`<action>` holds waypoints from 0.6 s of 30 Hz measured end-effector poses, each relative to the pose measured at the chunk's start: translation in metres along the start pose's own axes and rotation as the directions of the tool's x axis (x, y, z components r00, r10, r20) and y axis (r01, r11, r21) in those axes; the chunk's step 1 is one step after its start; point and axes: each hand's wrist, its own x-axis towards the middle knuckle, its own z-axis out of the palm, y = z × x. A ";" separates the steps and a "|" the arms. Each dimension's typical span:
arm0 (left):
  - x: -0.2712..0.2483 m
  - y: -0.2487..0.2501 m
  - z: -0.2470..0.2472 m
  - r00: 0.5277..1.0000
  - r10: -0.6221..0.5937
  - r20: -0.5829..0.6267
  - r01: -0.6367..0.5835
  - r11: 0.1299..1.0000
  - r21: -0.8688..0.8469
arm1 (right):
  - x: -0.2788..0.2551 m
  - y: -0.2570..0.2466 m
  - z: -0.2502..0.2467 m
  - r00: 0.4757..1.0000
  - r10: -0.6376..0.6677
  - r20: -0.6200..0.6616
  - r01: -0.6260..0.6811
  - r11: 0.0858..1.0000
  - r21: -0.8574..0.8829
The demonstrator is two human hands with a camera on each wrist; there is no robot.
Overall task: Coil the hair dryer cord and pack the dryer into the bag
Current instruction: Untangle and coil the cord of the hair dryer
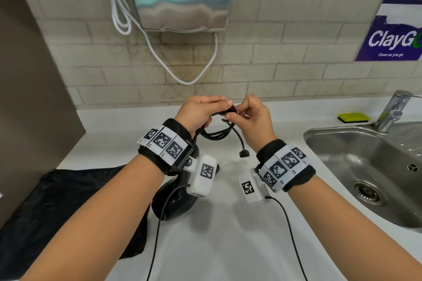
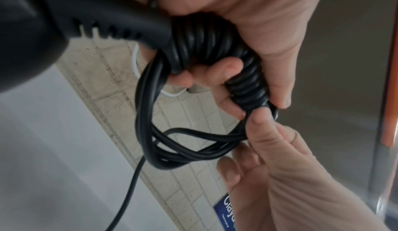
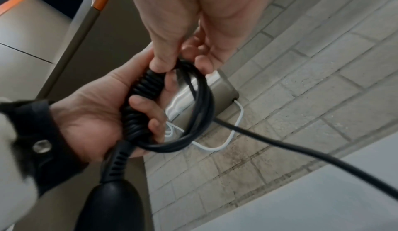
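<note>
Under the wrists hangs the dryer (image 1: 180,198); left hand (image 1: 198,112) clutches coiled cord (image 2: 206,47), right hand (image 1: 250,118) pinching its loose tail alongside.

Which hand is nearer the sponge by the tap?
Right. The right hand pinches the cord above the counter's middle, on the side toward the sponge. The left hand grips the coil just beyond it, farther from the sponge.

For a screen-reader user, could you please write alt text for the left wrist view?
The left hand grips a bundle of coiled black hair dryer cord, while the right hand pinches a strand at the bundle's end. Loose loops hang over a tiled wall and a white counter.
</note>
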 end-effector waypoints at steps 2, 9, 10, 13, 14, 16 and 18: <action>0.000 0.001 0.000 1.000 0.005 -0.002 -0.005 1.000 0.006 | 0.002 -0.001 -0.004 0.998 -0.063 0.021 0.063 0.998 -0.023; 0.002 0.000 0.000 0.999 -0.038 -0.029 0.038 0.999 -0.005 | 0.003 0.001 0.002 0.988 -0.136 0.067 0.138 0.990 -0.025; 0.002 0.000 0.001 0.999 -0.031 -0.031 0.031 0.999 0.005 | 0.003 0.001 0.003 0.985 -0.154 0.080 0.158 0.986 -0.052; 0.003 -0.001 0.002 0.999 0.001 -0.035 0.000 0.999 0.034 | 0.006 0.000 0.002 0.981 -0.173 0.085 0.185 0.969 -0.163; 0.003 -0.001 0.001 1.000 0.009 -0.029 -0.007 0.999 0.042 | 0.006 0.000 0.001 0.983 -0.153 0.099 0.172 0.961 -0.216; 0.002 -0.001 0.000 1.000 0.017 -0.002 -0.017 0.999 0.048 | 0.003 0.003 -0.001 0.984 -0.022 0.175 0.066 0.966 -0.249; 0.002 -0.002 -0.001 0.999 0.025 0.031 -0.026 0.999 0.046 | 0.001 0.007 -0.004 0.943 0.137 0.303 -0.062 0.968 -0.243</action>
